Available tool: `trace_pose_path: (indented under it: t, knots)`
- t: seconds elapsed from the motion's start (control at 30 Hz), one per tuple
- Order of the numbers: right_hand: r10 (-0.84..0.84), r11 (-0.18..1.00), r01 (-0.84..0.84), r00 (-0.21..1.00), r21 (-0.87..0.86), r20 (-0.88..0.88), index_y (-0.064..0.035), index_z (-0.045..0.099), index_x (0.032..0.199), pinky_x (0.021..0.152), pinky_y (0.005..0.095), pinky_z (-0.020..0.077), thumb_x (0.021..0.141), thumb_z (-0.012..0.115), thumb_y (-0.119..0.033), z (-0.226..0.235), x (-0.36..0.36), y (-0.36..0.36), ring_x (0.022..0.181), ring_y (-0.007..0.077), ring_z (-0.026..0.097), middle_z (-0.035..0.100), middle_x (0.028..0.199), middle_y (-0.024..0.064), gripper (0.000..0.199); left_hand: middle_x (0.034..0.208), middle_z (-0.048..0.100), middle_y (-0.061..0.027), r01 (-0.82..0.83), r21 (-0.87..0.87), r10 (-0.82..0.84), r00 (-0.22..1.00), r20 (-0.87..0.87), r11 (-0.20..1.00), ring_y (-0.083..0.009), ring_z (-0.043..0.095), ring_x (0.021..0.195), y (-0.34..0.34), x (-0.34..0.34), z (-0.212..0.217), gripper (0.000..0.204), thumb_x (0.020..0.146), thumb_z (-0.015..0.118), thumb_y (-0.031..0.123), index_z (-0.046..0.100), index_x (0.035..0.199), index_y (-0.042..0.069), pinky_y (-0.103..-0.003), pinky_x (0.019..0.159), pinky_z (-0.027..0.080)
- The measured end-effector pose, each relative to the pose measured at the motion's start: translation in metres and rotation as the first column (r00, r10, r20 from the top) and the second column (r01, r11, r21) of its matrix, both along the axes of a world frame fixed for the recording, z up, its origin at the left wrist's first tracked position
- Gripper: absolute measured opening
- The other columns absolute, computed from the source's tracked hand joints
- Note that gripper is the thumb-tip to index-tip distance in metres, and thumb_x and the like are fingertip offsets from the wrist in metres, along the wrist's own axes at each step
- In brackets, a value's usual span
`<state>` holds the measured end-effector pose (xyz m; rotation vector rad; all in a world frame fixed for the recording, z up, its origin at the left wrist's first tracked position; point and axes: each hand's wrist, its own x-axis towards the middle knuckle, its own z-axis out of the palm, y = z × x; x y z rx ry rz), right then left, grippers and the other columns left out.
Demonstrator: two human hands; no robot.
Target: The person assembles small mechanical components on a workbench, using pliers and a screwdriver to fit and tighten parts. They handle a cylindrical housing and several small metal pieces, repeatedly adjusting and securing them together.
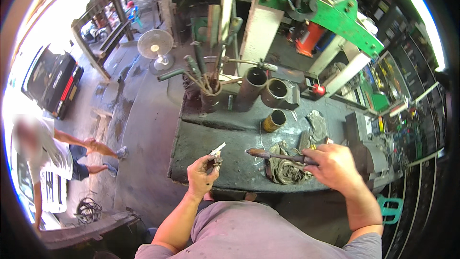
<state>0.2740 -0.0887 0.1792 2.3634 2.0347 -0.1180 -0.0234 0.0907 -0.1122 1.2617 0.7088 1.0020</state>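
My left hand (202,175) is closed above the near left part of the dark workbench (201,141). Its fingers pinch a small dark piece with a pale, narrow strip (219,148) sticking up; what the piece is I cannot make out. My right hand (333,165) wraps round the dark end of a rod-like tool (282,156). This tool lies roughly level and points left, ending in a thicker brown, tapered tip. Under the tool, a crumpled grey-green rag (286,170) lies on the bench, apart from my left hand.
A short yellowish metal tube (274,121) stands beyond the rag. Farther back are taller dark tubes (251,89) and a can of hand tools (211,101). A bench vise (369,149) sits at right. A person (45,149) stands at far left, near a fan (155,48).
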Motion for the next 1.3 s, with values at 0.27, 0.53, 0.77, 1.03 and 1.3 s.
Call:
trace_pose_path:
  t: [0.27,0.53,0.77,1.03,1.3]
  knots:
    - [0.110,0.989,-0.118,0.990,0.087,0.091,-0.0141,0.083,0.118,0.069,0.0425,0.0546,0.075,0.095,-0.029,0.115,-0.027,-0.046,0.077,0.0266,0.070,0.070,0.086,0.0017,0.047,0.116,0.077,-0.0155,0.076,0.316,-0.113,0.989,0.100,0.946,-0.0186,0.077,0.102,-0.016,0.044,0.072,0.036,0.081,0.075,-0.020,0.071,0.115,-0.008,-0.032,0.095,0.065]
    - [0.122,0.987,-0.138,0.976,0.077,0.183,-0.0149,0.084,0.115,0.067,0.0412,0.0512,0.070,0.096,-0.028,0.127,-0.035,-0.059,0.074,0.0230,0.065,0.067,0.087,0.0000,0.049,0.112,0.080,-0.0159,0.107,0.543,-0.090,0.994,-0.059,0.833,-0.0213,0.079,0.097,-0.028,0.063,0.090,0.042,0.075,0.080,-0.015,0.074,0.114,-0.004,-0.033,0.089,0.064]
    - [0.131,0.988,-0.144,0.968,0.048,0.215,-0.0142,0.084,0.114,0.066,0.0413,0.0510,0.070,0.096,-0.028,0.133,-0.039,-0.059,0.074,0.0226,0.065,0.066,0.085,0.0003,0.047,0.109,0.081,-0.0154,0.092,0.606,-0.074,0.996,-0.053,0.790,-0.0228,0.080,0.090,-0.030,0.067,0.094,0.046,0.070,0.084,-0.010,0.077,0.114,0.000,-0.032,0.083,0.064]
    - [0.146,0.988,-0.155,0.966,0.023,0.213,-0.0141,0.084,0.114,0.066,0.0422,0.0509,0.070,0.096,-0.028,0.133,-0.043,-0.055,0.075,0.0229,0.066,0.065,0.086,0.0005,0.048,0.111,0.081,-0.0146,0.105,0.629,-0.084,0.994,-0.063,0.770,-0.0197,0.080,0.090,-0.030,0.065,0.099,0.047,0.071,0.085,-0.012,0.077,0.116,0.001,-0.031,0.081,0.065]
    - [0.232,0.968,-0.252,0.912,0.016,0.340,-0.0141,0.085,0.112,0.066,0.0406,0.0505,0.073,0.092,-0.028,0.136,-0.050,-0.048,0.073,0.0216,0.064,0.063,0.083,-0.0002,0.042,0.112,0.082,-0.0154,0.141,0.649,-0.080,0.989,-0.122,0.748,-0.0229,0.082,0.094,-0.031,0.060,0.107,0.047,0.071,0.087,-0.010,0.077,0.116,0.001,-0.033,0.084,0.066]
